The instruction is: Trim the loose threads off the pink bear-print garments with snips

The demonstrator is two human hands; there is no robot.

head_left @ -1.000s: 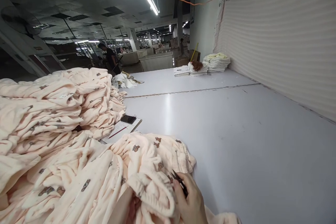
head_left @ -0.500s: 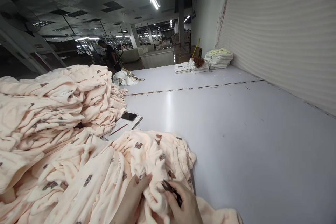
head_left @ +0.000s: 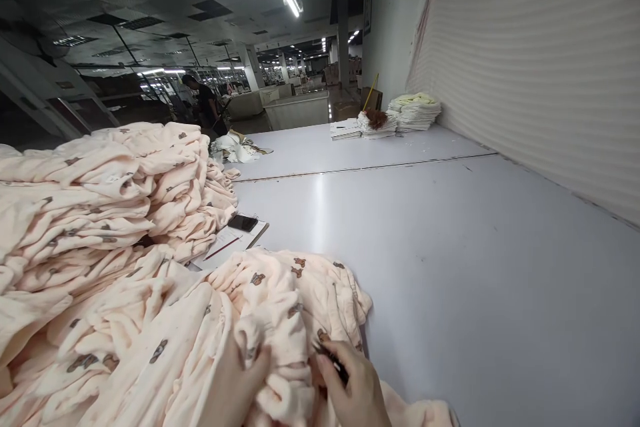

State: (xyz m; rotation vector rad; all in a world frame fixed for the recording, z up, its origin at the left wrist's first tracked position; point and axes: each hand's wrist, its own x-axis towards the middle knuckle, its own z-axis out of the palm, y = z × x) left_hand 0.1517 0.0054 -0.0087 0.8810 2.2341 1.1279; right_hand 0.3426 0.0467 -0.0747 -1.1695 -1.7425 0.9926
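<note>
A pale peach plush garment with small brown bear prints lies bunched at the table's near edge. My left hand is closed on a fold of it, thumb on top and the other fingers hidden in the cloth. In my right hand is a pair of small black thread snips, the blades pointing up and left against the fabric. Both hands are close together over the garment, with a rolled fold of cloth between them.
A tall pile of the same peach fabric fills the left side. Beyond the garment lie a black phone, a notebook and a pencil. Stacked white cloths stand at the far end of the table. A person stands in the background.
My left hand has shifted slightly left and down with its fold of cloth. My right hand stays nearly in place with the snips, whose blades now look closer together.
</note>
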